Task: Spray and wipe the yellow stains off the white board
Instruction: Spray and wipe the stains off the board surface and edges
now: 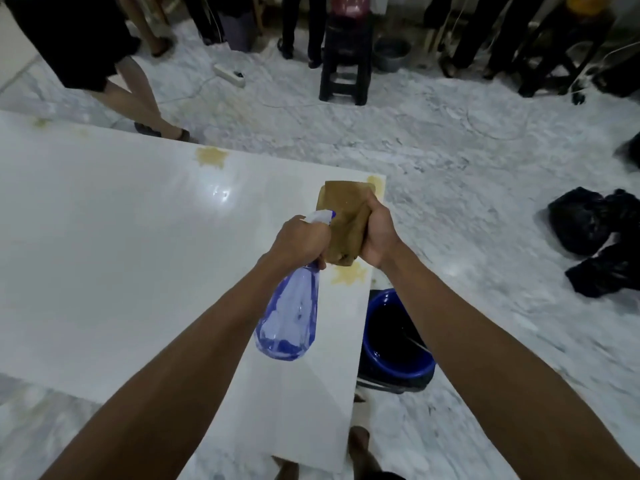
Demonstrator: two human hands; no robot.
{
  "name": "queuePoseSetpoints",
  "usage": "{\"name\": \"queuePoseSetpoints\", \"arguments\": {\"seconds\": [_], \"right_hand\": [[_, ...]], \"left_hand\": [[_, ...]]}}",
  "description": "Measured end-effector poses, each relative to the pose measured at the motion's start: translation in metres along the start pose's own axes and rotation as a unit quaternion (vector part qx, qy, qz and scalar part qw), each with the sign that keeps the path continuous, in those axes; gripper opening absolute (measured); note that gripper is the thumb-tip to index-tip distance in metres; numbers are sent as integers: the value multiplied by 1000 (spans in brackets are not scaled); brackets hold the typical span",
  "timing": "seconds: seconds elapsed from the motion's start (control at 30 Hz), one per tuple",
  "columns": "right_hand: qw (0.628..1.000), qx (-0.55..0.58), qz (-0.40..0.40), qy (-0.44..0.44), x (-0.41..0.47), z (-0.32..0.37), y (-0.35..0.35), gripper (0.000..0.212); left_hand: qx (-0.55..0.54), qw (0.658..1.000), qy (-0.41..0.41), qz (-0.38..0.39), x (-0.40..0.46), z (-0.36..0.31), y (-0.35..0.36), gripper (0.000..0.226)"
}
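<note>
Currently mid-spray: my left hand (pixel 300 240) grips the spray bottle (pixel 289 315) by its neck, nozzle aimed ahead. My right hand (pixel 380 233) clutches the brown cloth (pixel 344 220), hanging over the white board (pixel 121 220). One yellow stain (pixel 348 274) sits just below both hands, another (pixel 211 156) well ahead-left. Next, I'd guess: wet the near stain, then press cloth down.

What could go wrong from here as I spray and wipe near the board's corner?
1. The cloth in the right hand already looks stained yellow-brown, so it may smear the stain.
2. The left hand aims the spray bottle close to the cloth, so spray may miss the white board.
</note>
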State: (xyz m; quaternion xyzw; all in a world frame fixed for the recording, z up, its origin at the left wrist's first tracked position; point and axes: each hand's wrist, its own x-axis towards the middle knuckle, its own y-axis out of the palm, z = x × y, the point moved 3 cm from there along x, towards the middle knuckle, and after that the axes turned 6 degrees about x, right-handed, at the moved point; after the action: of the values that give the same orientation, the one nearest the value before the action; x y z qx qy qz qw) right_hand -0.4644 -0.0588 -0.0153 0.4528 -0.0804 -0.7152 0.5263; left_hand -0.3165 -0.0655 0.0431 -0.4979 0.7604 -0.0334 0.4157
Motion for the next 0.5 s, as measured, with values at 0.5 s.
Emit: {"name": "queuePoseSetpoints", "arguments": {"seconds": [0.5], "right_hand": [[723, -609, -157, -285, 169, 103, -33, 42]], "left_hand": [[-21, 997, 74, -29, 109, -35, -12, 35]]}}
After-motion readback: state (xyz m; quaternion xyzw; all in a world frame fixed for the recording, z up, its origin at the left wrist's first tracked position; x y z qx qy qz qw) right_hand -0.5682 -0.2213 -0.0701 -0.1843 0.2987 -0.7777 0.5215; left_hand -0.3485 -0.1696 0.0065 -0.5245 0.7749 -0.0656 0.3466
